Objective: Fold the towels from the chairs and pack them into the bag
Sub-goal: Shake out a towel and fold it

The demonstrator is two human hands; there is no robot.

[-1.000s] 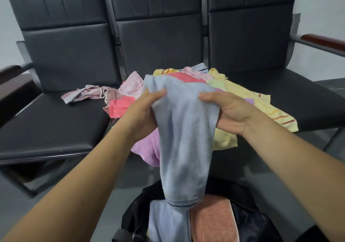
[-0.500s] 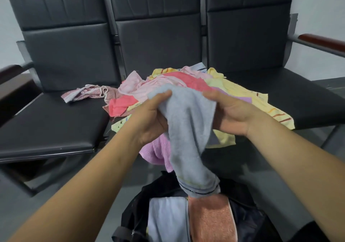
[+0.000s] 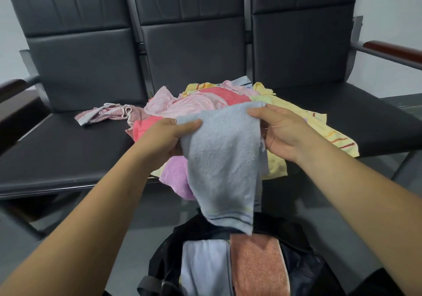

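A light blue towel (image 3: 225, 158) with striped hem hangs in front of me, held up by its top edge. My left hand (image 3: 164, 139) pinches its left corner and my right hand (image 3: 282, 133) pinches its right corner. Its lower end dangles just above the open black bag (image 3: 169, 259) at the bottom of the view. Inside the bag lie a folded pale blue towel (image 3: 203, 266) and a folded orange towel (image 3: 258, 268). Behind the held towel a heap of pink, red, purple and yellow towels (image 3: 205, 104) covers the middle chair seat.
Three black chairs (image 3: 191, 44) stand in a row against the wall. A pinkish patterned cloth (image 3: 107, 114) lies on the left seat. A wooden armrest (image 3: 392, 50) sticks out at right, another (image 3: 13, 90) at left. Grey floor surrounds the bag.
My hands have spread apart along the towel's top edge, opening the bunched blue towel wider. Its striped hem now hangs flatter above the bag.
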